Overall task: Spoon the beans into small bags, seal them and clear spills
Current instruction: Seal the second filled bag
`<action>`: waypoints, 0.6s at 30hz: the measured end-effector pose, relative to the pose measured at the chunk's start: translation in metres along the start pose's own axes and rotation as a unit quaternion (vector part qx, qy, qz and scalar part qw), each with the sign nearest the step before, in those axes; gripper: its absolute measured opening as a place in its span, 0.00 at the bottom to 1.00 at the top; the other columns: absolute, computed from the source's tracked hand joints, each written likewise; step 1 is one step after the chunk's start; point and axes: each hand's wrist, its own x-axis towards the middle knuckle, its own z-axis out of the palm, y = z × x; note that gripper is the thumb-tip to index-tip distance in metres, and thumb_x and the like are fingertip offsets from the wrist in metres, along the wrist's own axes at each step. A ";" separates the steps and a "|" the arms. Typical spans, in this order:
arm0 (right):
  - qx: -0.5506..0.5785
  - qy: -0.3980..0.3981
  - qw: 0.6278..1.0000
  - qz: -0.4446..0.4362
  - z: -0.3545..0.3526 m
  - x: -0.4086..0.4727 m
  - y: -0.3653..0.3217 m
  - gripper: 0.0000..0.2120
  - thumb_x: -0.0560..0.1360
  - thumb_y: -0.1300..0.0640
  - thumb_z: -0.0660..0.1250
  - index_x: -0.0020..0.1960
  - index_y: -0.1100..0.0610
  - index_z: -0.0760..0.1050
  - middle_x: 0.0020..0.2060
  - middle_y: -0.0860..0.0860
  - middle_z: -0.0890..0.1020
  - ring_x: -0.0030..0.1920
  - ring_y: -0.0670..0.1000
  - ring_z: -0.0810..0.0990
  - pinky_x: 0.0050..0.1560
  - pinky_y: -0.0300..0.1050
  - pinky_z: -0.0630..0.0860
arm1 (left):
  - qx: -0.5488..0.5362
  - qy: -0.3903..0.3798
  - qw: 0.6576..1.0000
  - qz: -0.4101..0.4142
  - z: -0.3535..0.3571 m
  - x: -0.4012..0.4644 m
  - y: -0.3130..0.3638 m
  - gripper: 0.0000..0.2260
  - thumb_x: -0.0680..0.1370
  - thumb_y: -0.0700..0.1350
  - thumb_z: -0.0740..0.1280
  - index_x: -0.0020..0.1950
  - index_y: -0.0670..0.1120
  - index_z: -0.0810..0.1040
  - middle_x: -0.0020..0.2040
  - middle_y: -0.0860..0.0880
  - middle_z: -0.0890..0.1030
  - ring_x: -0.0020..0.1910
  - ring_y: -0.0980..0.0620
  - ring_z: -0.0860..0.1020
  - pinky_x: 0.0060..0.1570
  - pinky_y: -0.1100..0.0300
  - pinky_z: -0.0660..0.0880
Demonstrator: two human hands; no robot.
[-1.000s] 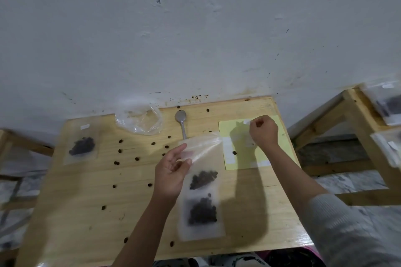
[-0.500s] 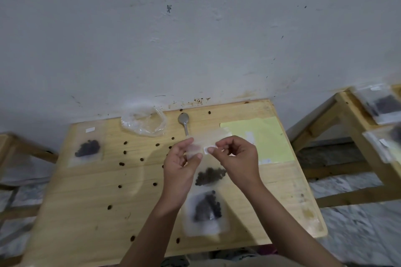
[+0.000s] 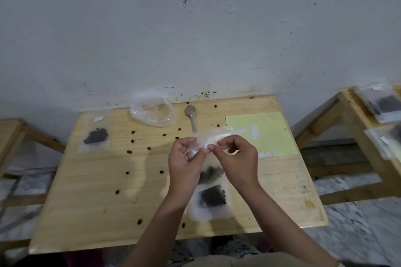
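Both hands hold a small clear bag (image 3: 210, 136) of dark beans above the wooden table (image 3: 91, 206). My left hand (image 3: 185, 162) pinches the bag's top at its left side. My right hand (image 3: 236, 158) pinches the same top edge, with a small white sticker between its fingertips and the bag. The held bag's beans (image 3: 211, 174) hang between my wrists. A second filled bag (image 3: 211, 201) lies flat below it. A third filled bag (image 3: 95, 135) lies at the table's far left. Several loose beans (image 3: 132, 141) are scattered across the middle. A metal spoon (image 3: 191, 115) lies at the back.
A crumpled clear plastic bag (image 3: 153, 110) sits at the back beside the spoon. A yellow sheet (image 3: 269, 130) with white stickers lies at the right. A second wooden table (image 3: 351, 115) at the right carries more filled bags. The wall runs along the table's far edge.
My right hand came back from the yellow sheet with a sticker and joined my left hand at the top of the held bag. The bag's top has been folded.
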 end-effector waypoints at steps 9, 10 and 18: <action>0.144 -0.018 0.986 0.083 0.002 -0.004 -0.003 0.09 0.63 0.63 0.79 0.35 0.60 0.78 0.29 0.48 0.79 0.32 0.46 0.76 0.41 0.42 0.75 | 0.003 -0.031 0.997 0.068 -0.010 0.001 0.004 0.12 0.70 0.30 0.73 0.47 0.43 0.75 0.44 0.50 0.78 0.43 0.60 0.77 0.44 0.65 0.75; 0.141 -0.014 0.987 0.076 0.003 -0.004 -0.003 0.08 0.64 0.63 0.78 0.36 0.59 0.79 0.28 0.46 0.79 0.31 0.45 0.76 0.40 0.41 0.75 | 0.009 -0.039 0.996 0.078 -0.012 0.001 0.003 0.12 0.70 0.30 0.72 0.46 0.44 0.77 0.44 0.51 0.80 0.43 0.57 0.78 0.45 0.62 0.77; 0.096 -0.047 0.994 0.017 0.028 -0.006 -0.008 0.08 0.71 0.64 0.72 0.44 0.51 0.82 0.34 0.47 0.83 0.36 0.48 0.80 0.41 0.38 0.76 | 0.045 -0.031 0.997 0.059 -0.038 0.014 0.004 0.12 0.72 0.34 0.72 0.47 0.52 0.84 0.43 0.40 0.83 0.40 0.43 0.80 0.46 0.55 0.77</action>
